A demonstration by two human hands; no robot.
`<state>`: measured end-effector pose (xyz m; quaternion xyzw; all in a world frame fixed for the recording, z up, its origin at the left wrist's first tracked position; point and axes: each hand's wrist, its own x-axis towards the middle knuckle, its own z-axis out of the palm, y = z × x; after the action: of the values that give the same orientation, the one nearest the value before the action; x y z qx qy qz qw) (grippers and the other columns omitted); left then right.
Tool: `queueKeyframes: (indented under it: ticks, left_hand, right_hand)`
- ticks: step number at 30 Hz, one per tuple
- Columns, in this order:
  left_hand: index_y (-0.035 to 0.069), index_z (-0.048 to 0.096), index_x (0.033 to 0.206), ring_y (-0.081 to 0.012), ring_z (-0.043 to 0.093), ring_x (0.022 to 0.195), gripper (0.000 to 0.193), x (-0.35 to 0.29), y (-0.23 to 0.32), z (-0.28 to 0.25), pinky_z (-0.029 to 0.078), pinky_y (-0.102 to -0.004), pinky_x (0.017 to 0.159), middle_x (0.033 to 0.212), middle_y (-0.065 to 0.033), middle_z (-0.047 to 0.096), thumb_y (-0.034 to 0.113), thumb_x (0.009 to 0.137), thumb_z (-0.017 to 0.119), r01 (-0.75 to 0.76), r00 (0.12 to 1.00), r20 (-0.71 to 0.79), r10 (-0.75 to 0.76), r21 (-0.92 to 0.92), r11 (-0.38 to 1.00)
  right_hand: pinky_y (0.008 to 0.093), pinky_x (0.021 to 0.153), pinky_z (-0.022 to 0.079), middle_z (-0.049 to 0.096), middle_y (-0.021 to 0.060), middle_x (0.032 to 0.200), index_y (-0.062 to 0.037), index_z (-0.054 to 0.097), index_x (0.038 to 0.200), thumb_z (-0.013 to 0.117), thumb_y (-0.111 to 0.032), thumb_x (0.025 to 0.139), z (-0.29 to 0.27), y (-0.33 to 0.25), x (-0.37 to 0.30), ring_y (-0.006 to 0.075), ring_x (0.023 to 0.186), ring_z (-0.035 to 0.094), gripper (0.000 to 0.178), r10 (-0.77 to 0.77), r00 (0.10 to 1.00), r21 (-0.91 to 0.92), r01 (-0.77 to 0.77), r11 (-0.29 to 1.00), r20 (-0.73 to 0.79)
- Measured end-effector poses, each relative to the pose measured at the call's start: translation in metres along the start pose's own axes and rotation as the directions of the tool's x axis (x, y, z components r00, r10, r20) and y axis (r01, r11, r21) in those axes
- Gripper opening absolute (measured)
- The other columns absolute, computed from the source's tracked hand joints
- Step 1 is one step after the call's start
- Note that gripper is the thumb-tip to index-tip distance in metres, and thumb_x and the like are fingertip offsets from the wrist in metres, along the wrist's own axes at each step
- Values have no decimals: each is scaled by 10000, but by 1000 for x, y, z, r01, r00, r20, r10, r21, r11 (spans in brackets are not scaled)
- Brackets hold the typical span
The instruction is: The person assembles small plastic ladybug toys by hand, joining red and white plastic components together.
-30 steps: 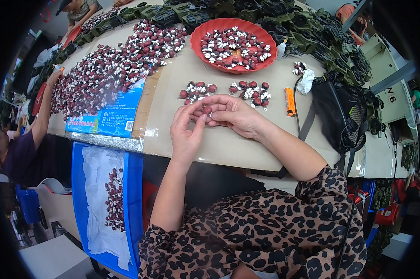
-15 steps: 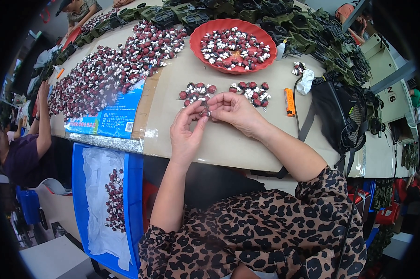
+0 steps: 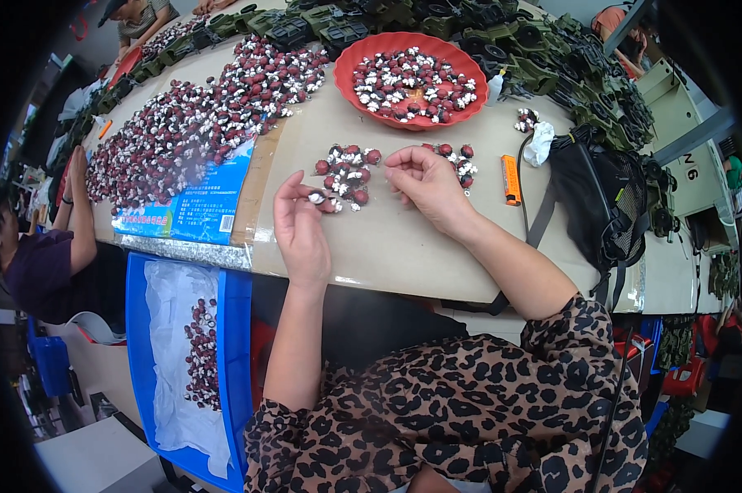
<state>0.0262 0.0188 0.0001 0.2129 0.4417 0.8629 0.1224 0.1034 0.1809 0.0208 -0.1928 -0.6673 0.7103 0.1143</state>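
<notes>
My left hand [image 3: 304,238] holds a small black-and-white toy piece [image 3: 316,197] between thumb and fingers, close to the tabletop. Right beside it lies a small cluster of dark-red, black and white toy pieces [image 3: 350,167]. My right hand [image 3: 428,191] is apart from the left, its thumb and forefinger pinched together; whatever they hold, if anything, is too small to make out. Behind that hand, a second cluster of the same pieces [image 3: 466,167] is partly covered.
A red scalloped bowl [image 3: 350,94] of such pieces stands beyond my hands. A large heap of them [image 3: 182,135] spreads at left. An orange box [image 3: 511,181] and a black bag [image 3: 588,197] lie at right. Green toy vehicles [image 3: 535,57] line the back. A blue bin [image 3: 238,345] sits below.
My hands were together over the near cluster and have parted. The left moved left and turned with a piece in it; the right moved slightly right.
</notes>
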Motion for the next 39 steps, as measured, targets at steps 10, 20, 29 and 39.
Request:
queueKeyframes:
  ticks: [10,20,29,39]
  left_hand:
    - [-15,487,760,-155,437,722,150,6,-4,-1,361,-274,661,882,-123,493,-8,753,337,80,997,7,-80,-128,989]
    - [-4,496,757,-109,435,672,129,2,-5,-21,337,-212,596,759,-83,500,81,808,413,130,967,246,-68,-249,960]
    - [-15,532,1057,-24,412,644,245,-4,0,9,350,-158,587,782,16,479,25,815,540,100,974,156,-162,341,935]
    - [-12,515,1035,-43,479,726,228,-5,-4,5,384,-171,664,851,-15,534,17,811,543,25,963,231,-139,435,900]
  right_hand:
    - [314,631,439,540,63,812,-94,573,950,640,-228,733,23,4,-10,207,730,554,264,-416,877,-767,435,472,241]
    - [223,656,454,536,50,899,-12,518,990,611,-26,702,12,4,-5,78,688,527,303,-92,976,-77,109,991,197]
    - [215,777,448,507,44,981,0,432,1093,618,32,712,14,-1,-8,75,845,515,425,-52,954,174,0,985,294]
    - [217,790,446,543,45,921,-5,484,1015,622,4,734,13,1,-9,83,867,526,314,-23,955,210,-42,977,295]
